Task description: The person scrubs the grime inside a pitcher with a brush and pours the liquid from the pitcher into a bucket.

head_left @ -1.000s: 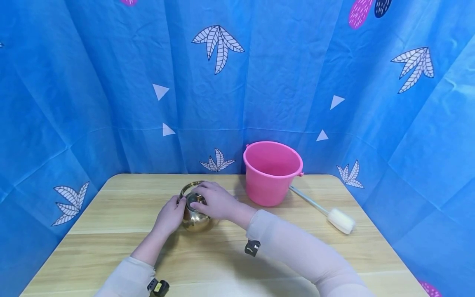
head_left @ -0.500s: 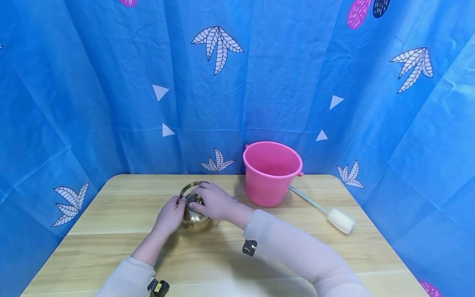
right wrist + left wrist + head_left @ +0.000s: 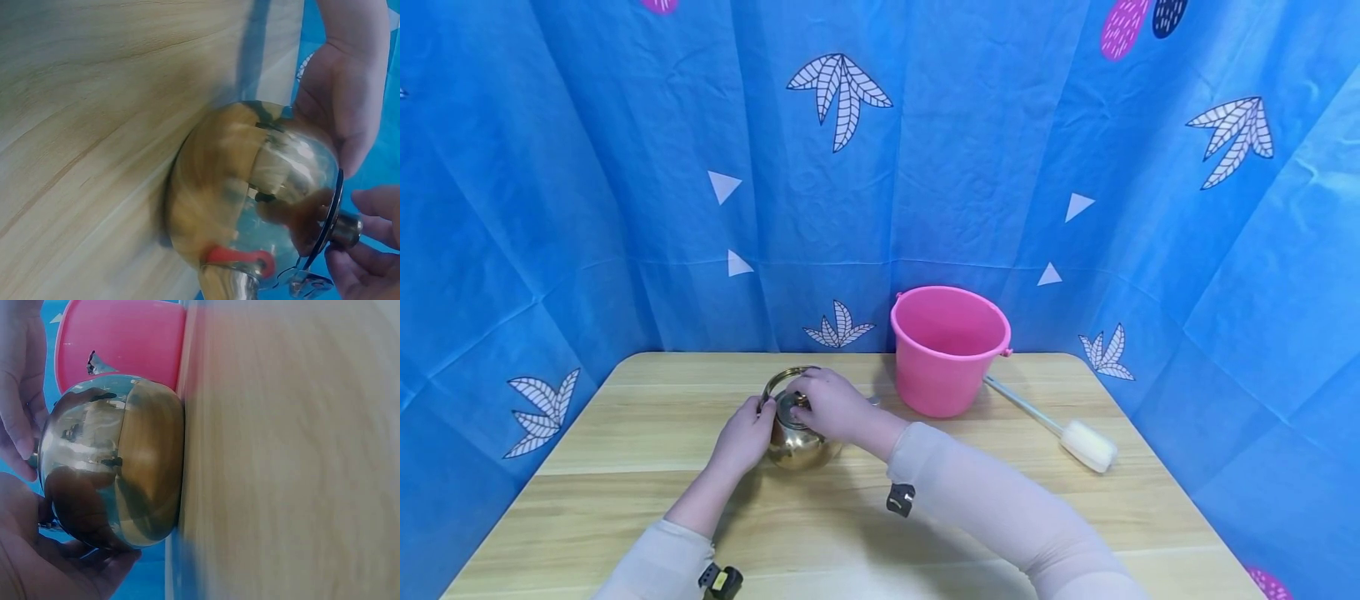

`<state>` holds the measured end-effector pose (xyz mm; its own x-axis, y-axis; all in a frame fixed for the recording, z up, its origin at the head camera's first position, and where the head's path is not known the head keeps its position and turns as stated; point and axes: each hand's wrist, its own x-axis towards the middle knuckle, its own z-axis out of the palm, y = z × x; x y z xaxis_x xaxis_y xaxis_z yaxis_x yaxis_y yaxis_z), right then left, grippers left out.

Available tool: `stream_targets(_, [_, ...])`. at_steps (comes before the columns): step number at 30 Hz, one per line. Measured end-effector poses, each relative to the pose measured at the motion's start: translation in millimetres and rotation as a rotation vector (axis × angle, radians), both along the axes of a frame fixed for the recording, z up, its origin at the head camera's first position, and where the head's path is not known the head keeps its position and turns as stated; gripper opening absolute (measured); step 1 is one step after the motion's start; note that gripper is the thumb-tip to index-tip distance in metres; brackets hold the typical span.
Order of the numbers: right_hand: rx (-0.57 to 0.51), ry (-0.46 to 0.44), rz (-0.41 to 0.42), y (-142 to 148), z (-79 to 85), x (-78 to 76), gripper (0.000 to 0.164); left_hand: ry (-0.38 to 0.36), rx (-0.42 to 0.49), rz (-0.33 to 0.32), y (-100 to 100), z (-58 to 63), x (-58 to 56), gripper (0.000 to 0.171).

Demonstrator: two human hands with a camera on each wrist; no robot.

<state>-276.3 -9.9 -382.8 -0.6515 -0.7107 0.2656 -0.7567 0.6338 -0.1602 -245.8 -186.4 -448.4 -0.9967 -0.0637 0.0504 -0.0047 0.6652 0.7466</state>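
Observation:
A shiny brass-coloured kettle [image 3: 797,450] stands upright on the wooden table, its hoop handle [image 3: 782,375] raised at the back. My left hand [image 3: 747,435] grips the kettle's left side near the foot of the handle; in the left wrist view its fingers [image 3: 115,572] lie along the body. Over the top, my right hand [image 3: 835,407] has thumb and fingers around the knob [image 3: 347,229] of the kettle lid [image 3: 325,222]. The spout [image 3: 228,282] points to the right and is mostly hidden by my right hand in the head view.
A pink bucket [image 3: 936,383] stands at the back, right of the kettle. Beside it lies a white sponge brush [image 3: 1088,446] with a pale handle [image 3: 1022,402]. A blue patterned curtain [image 3: 970,167] surrounds the table [image 3: 820,542] at the back and sides.
My right hand has shifted slightly left, and its thumb has drawn in toward the lid knob. The left hand and the kettle have stayed put.

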Motion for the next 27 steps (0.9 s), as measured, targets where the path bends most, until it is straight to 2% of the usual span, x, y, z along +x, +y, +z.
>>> stream_targets(27, [-0.035, -0.037, -0.035, -6.7, -2.3, -1.0, 0.023, -0.023, 0.015, -0.006, -3.1, -0.2, 0.7, 0.062])
